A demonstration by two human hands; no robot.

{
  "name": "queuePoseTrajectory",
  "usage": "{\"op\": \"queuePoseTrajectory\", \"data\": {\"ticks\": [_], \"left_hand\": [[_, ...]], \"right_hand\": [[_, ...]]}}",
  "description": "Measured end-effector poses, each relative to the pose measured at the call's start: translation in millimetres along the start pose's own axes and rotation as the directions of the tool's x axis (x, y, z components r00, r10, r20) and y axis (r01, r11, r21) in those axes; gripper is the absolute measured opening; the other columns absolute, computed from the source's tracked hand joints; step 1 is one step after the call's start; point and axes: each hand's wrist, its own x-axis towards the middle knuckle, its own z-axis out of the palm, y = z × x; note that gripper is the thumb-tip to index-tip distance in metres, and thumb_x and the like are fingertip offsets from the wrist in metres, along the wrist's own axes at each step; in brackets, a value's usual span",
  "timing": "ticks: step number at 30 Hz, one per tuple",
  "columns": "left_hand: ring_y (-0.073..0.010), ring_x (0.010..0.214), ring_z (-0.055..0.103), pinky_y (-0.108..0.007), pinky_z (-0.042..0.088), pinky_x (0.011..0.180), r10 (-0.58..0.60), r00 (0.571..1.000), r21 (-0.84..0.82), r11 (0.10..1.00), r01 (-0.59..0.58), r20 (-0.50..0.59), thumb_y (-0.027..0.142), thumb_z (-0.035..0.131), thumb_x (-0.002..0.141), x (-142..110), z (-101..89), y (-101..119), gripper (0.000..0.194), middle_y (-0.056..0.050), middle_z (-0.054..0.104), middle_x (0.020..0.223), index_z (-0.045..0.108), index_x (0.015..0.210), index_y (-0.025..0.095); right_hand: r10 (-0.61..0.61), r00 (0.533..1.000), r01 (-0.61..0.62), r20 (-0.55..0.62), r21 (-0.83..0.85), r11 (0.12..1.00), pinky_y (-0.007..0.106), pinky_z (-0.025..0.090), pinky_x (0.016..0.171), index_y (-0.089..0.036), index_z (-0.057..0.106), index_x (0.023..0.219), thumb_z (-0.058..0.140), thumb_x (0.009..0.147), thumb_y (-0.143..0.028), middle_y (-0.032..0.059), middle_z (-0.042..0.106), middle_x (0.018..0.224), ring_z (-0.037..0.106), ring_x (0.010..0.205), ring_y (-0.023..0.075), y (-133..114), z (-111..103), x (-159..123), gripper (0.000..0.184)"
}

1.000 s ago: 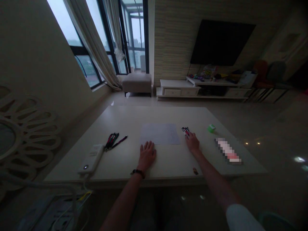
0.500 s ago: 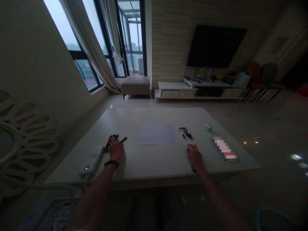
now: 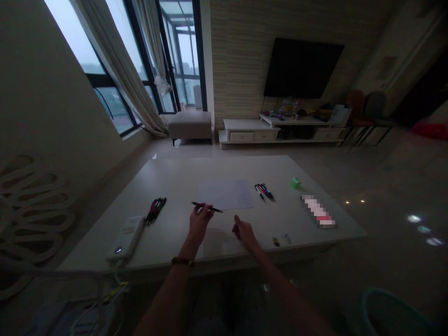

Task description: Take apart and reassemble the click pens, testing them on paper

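You are in a home living room: a wall-mounted television [image 3: 304, 68] hangs above a white TV cabinet [image 3: 250, 136], and a cushioned footstool [image 3: 189, 125] stands near long curtains [image 3: 112, 65] and tall windows [image 3: 184, 56].

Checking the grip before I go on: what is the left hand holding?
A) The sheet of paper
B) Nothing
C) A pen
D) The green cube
C: the left hand pinches a dark pen in its fingers, beside the sheet of paper.
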Motion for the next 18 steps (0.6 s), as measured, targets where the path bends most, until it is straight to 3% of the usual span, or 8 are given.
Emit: {"op": "queuePoseTrajectory", "data": {"ticks": [2, 4, 7, 10, 12, 15, 18], "left_hand": [[-0.0124, 0.07, 0.063, -0.029, 0.05, 0.07, -0.052, 0.995, -0.078, 0.995, 0.059, 0.085, 0.035, 0.071, 0.062, -19.9, 19.5, -11.8, 0.039, -0.006, 0.066, 0.087, 0.048, 0.088, 0.018], [-0.0142, 0.072, 0.064, -0.031, 0.051, 0.073, -0.07, 0.989, -0.074, 0.994, 0.081, 0.132, 0.034, 0.073, 0.06, -32.4, 27.4, -18.9, 0.036, -0.006, 0.066, 0.084, 0.05, 0.082, 0.016], [-0.017, 0.076, 0.064, -0.033, 0.051, 0.075, -0.08, 0.978, 0.062, 0.996, 0.069, 0.192, 0.034, 0.074, 0.059, -35.2, 19.0, -22.4, 0.034, -0.006, 0.067, 0.08, 0.055, 0.078, 0.014], [-0.0178, 0.077, 0.063, -0.032, 0.05, 0.073, -0.021, 0.965, 0.378, 0.922, -0.083, 0.263, 0.036, 0.073, 0.059, -26.5, -0.5, -22.3, 0.032, -0.005, 0.068, 0.079, 0.061, 0.081, 0.015], [-0.0173, 0.078, 0.062, -0.031, 0.047, 0.074, 0.075, 0.935, 0.607, 0.742, -0.285, 0.347, 0.036, 0.07, 0.064, -21.3, -10.6, -23.4, 0.026, -0.005, 0.068, 0.08, 0.064, 0.082, 0.017], [-0.0164, 0.081, 0.059, -0.032, 0.041, 0.078, 0.162, 0.839, 0.777, 0.318, -0.543, 0.52, 0.031, 0.058, 0.077, -21.7, -15.4, -28.8, 0.016, -0.004, 0.067, 0.087, 0.065, 0.088, 0.021], [-0.0168, 0.083, 0.056, -0.032, 0.036, 0.079, 0.217, 0.776, 0.795, 0.001, -0.607, 0.593, 0.026, 0.046, 0.086, -29.8, -12.4, -36.4, 0.018, -0.005, 0.065, 0.088, 0.062, 0.093, 0.021]], "right_hand": [[0.069, 0.997, -0.072, 0.021, 0.209, 0.975, 0.021, 0.022, 0.036, -0.018, 0.049, 0.055, 0.038, 0.075, -0.067, -0.0049, 0.038, 0.038, 0.032, 0.032, 0.0075, -11.3, 28.6, -4.0, 0.055], [0.079, 0.996, -0.059, -0.045, 0.35, 0.935, 0.02, 0.019, 0.034, -0.019, 0.043, 0.053, 0.045, 0.072, -0.065, -0.0072, 0.034, 0.038, 0.028, 0.031, 0.0058, -19.8, 42.3, -2.5, 0.049], [0.061, 0.989, 0.0, -0.134, 0.414, 0.91, 0.02, 0.018, 0.034, -0.02, 0.037, 0.05, 0.05, 0.071, -0.06, -0.0086, 0.03, 0.037, 0.024, 0.031, 0.005, -21.4, 40.6, 6.3, 0.046], [0.032, 0.993, 0.008, -0.117, 0.328, 0.945, 0.02, 0.019, 0.034, -0.019, 0.04, 0.05, 0.05, 0.07, -0.056, -0.0077, 0.033, 0.036, 0.027, 0.031, 0.0056, -10.7, 31.2, 14.3, 0.043], [0.011, 0.998, 0.006, -0.066, 0.255, 0.967, 0.02, 0.021, 0.035, -0.019, 0.043, 0.05, 0.051, 0.069, -0.056, -0.0063, 0.037, 0.037, 0.031, 0.032, 0.0063, -1.5, 29.0, 16.6, 0.042], [0.0, 1.0, 0.006, -0.025, 0.206, 0.979, 0.021, 0.025, 0.036, -0.019, 0.045, 0.051, 0.049, 0.069, -0.058, -0.0051, 0.04, 0.039, 0.035, 0.034, 0.0074, 8.0, 33.8, 16.2, 0.044], [0.033, 0.994, -0.015, -0.108, 0.163, 0.987, 0.022, 0.027, 0.037, -0.02, 0.042, 0.049, 0.045, 0.072, -0.061, -0.0053, 0.037, 0.038, 0.035, 0.033, 0.0084, 11.3, 42.0, 15.2, 0.047]]}}
